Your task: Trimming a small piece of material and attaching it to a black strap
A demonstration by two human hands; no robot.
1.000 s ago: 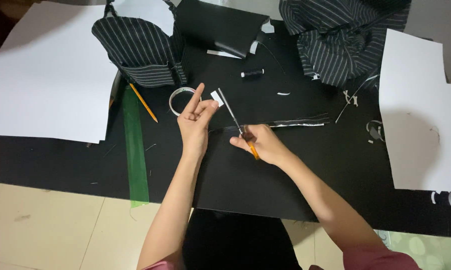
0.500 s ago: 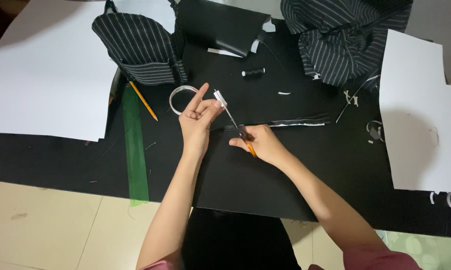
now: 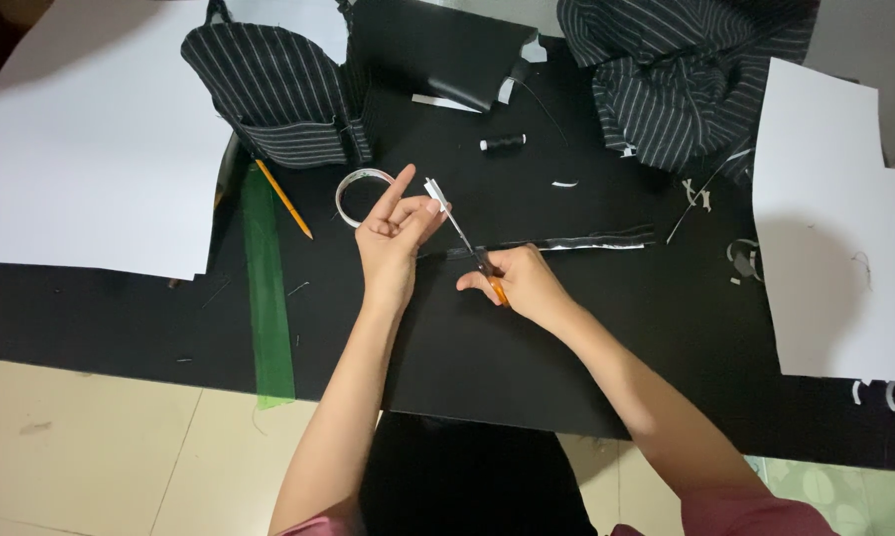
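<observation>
At the near edge of a black work table (image 3: 527,367), a person's right hand (image 3: 522,283) grips orange-handled scissors (image 3: 467,238), fingers closed through the loops and blades angled up and left toward a small white scrap (image 3: 434,189). The left hand (image 3: 393,233), just beside it, pinches that scrap between thumb and curled fingers, forefinger raised clear. A narrow striped strip (image 3: 576,241) lies flat to the right of both hands. For a clean cut, the scrap looks best held taut and steady, fingertips well back from the blades. Left of the hands sit a white tape roll (image 3: 353,191), a pencil (image 3: 283,199) and a green ruler (image 3: 267,288); farther off, a black thread spool (image 3: 505,143) and striped fabric pieces (image 3: 278,94).
</observation>
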